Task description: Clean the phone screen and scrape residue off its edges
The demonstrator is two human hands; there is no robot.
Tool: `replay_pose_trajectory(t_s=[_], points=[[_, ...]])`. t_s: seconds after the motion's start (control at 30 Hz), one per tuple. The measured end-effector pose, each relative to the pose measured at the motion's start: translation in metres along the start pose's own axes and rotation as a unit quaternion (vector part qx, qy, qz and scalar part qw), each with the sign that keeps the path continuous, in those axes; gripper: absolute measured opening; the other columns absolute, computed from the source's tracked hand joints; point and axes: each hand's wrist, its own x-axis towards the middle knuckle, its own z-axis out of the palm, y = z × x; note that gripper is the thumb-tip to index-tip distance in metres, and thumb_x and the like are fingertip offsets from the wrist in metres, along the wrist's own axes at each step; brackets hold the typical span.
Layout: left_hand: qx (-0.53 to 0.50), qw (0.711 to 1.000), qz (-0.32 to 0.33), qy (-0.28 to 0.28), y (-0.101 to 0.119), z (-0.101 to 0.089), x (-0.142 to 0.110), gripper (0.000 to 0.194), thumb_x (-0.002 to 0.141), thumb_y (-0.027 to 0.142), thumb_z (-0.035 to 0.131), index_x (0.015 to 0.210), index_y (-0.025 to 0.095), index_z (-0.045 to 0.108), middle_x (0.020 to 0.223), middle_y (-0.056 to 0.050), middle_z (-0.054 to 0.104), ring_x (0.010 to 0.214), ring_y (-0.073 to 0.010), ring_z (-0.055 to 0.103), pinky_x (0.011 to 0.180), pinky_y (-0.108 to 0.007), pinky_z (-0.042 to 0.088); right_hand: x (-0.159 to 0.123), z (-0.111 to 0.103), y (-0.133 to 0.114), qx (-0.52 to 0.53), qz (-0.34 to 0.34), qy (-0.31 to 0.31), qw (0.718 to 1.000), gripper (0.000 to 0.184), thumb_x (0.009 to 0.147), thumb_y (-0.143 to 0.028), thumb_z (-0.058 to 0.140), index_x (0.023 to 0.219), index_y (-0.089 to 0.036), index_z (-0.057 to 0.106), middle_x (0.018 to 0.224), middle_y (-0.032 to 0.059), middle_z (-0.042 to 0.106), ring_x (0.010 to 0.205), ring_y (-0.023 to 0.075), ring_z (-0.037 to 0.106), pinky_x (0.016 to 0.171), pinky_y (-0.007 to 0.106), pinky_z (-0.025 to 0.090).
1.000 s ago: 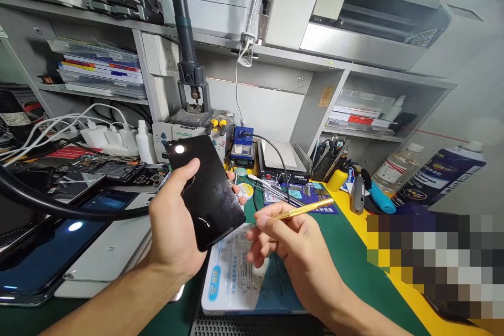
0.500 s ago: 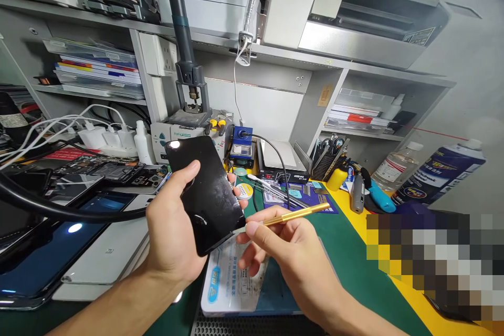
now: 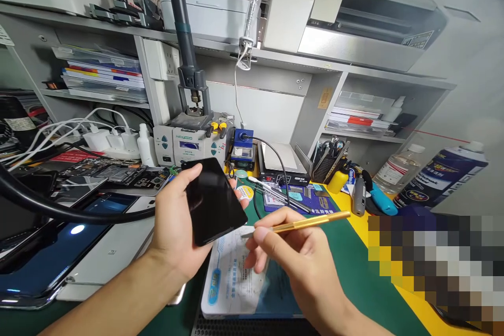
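My left hand (image 3: 175,231) grips a black phone (image 3: 212,200), screen up and tilted, above the green mat (image 3: 346,268). In my right hand (image 3: 291,260) is a slim gold tool (image 3: 311,222), held like a pen, whose flat metal tip sits at the phone's lower right edge. Beneath both hands lies a white and blue pad (image 3: 236,283) with printed text.
A hot-air station (image 3: 185,142) with a tall black nozzle stands behind the phone. Opened phones and white chargers (image 3: 106,139) crowd the left side. A tool holder (image 3: 326,160), a clear bottle (image 3: 394,170) and a dark spray can (image 3: 441,176) stand at the right.
My left hand has lowered and tilted the phone flatter. The gold tool has swung out more level, its tip staying near the phone's lower edge.
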Motion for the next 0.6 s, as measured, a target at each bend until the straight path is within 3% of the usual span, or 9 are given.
replay_pose_trajectory(t_s=[0.13, 0.6], points=[[0.0, 1.0, -0.028, 0.011, -0.0016, -0.0012, 0.005, 0.028, 0.09, 0.032, 0.055, 0.089, 0.008, 0.068, 0.076, -0.014, 0.068, 0.063, -0.0264, 0.071, 0.06, -0.041, 0.065, 0.0018, -0.0034, 0.0001, -0.013, -0.028, 0.033, 0.999, 0.026, 0.08, -0.041, 0.08, 0.079, -0.019, 0.067, 0.052, -0.0015, 0.065, 0.055, 0.018, 0.067, 0.059, 0.029, 0.052], [-0.008, 0.998, -0.065, 0.013, -0.0008, -0.0025, 0.0075, 0.031, 0.091, 0.033, 0.056, 0.084, 0.006, 0.069, 0.075, -0.018, 0.068, 0.063, -0.0284, 0.071, 0.051, -0.04, 0.063, 0.0015, -0.0019, 0.0008, -0.011, -0.035, 0.035, 0.999, 0.026, 0.079, -0.042, 0.081, 0.079, -0.019, 0.068, 0.052, -0.0015, 0.065, 0.054, 0.0169, 0.067, 0.056, 0.028, 0.051]])
